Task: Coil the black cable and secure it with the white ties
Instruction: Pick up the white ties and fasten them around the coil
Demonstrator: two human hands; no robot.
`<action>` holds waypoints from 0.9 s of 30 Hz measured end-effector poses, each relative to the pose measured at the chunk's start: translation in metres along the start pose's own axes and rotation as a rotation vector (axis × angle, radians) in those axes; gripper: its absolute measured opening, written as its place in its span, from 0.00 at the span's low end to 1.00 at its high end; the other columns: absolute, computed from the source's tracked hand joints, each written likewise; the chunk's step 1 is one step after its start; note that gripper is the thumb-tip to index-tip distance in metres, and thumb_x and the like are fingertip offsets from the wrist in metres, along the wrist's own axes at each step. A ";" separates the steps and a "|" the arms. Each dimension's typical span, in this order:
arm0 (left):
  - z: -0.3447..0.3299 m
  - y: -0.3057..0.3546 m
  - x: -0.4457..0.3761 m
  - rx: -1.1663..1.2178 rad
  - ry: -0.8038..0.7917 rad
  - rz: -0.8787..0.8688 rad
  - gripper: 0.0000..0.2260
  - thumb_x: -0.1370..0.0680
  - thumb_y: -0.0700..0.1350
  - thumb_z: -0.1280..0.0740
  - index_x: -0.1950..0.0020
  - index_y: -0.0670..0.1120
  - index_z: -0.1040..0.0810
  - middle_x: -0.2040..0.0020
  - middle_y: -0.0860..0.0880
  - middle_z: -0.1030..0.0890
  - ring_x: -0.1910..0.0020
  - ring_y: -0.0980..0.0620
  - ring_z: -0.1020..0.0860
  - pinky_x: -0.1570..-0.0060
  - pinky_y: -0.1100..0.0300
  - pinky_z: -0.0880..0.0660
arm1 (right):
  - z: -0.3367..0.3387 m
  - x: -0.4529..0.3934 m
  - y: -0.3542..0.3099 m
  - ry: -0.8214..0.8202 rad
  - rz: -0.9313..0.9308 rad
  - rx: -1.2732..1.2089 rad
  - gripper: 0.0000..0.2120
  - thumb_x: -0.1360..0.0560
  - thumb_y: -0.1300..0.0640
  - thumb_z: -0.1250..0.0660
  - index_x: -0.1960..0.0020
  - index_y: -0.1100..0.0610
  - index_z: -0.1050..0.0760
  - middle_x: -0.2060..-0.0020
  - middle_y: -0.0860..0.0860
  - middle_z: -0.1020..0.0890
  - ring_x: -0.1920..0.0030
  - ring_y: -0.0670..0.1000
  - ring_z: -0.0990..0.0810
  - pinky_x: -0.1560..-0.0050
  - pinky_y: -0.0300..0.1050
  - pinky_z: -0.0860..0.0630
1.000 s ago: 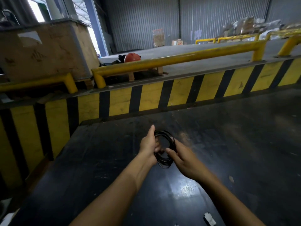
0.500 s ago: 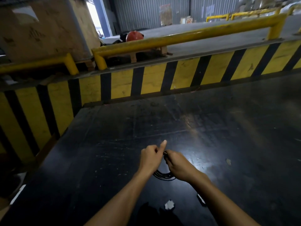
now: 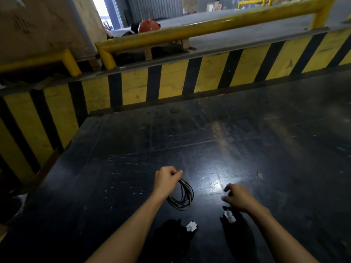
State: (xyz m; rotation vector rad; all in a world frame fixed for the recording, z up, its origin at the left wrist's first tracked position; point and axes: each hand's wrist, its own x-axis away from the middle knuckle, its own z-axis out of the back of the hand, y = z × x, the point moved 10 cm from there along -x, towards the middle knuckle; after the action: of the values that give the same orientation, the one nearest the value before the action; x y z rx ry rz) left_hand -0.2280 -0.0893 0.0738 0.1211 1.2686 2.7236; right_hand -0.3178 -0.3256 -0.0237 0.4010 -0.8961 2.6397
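Note:
The black cable [image 3: 183, 196] hangs as a small coil of several loops from my left hand [image 3: 167, 178], which is shut on its top just above the dark table [image 3: 209, 139]. My right hand [image 3: 236, 196] hovers to the right with fingers spread, holding nothing, blurred by motion. Directly below it lies a white tie [image 3: 229, 216] on the table. A second white tie [image 3: 190, 225] lies nearer me, below the coil.
A yellow and black striped barrier [image 3: 171, 80] runs along the table's far and left sides, with a yellow guard rail [image 3: 190, 33] behind it. A large wooden crate [image 3: 41, 25] stands at back left, an orange helmet [image 3: 149, 25] beyond the rail. Dark shapes lie at the near edge.
My right hand has let go of the coil and moved right and down, above a white tie. The left hand alone keeps the coil, now lowered near the table. The view tilted down.

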 end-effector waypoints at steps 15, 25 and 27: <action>-0.037 0.041 -0.010 -0.077 -0.408 -0.101 0.06 0.31 0.47 0.30 0.57 0.49 0.15 0.58 0.45 0.14 0.60 0.45 0.17 0.59 0.47 0.21 | 0.018 0.002 -0.020 0.087 0.095 -0.772 0.08 0.28 0.67 0.30 0.49 0.61 0.21 0.63 0.58 0.19 0.67 0.49 0.20 0.60 0.42 0.19; 0.002 0.144 -0.010 0.276 -0.522 -0.187 0.10 0.25 0.41 0.32 0.51 0.34 0.20 0.74 0.48 0.39 0.81 0.57 0.43 0.80 0.65 0.45 | 0.157 0.043 -0.142 0.284 0.398 -0.983 0.08 0.29 0.68 0.30 0.52 0.64 0.29 0.64 0.61 0.22 0.71 0.49 0.21 0.69 0.37 0.21; 0.016 0.160 -0.013 0.319 -0.515 -0.211 0.11 0.25 0.42 0.32 0.51 0.33 0.20 0.74 0.49 0.39 0.81 0.58 0.42 0.81 0.65 0.45 | 0.179 0.053 -0.160 0.321 0.480 -0.924 0.06 0.28 0.67 0.30 0.55 0.63 0.28 0.65 0.59 0.22 0.73 0.47 0.21 0.71 0.37 0.23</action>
State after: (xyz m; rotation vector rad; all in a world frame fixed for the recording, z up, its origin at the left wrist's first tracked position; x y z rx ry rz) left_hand -0.2275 -0.1811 0.2061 0.6344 1.4325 2.1002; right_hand -0.2758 -0.3068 0.2177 -0.5026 -2.0949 2.1843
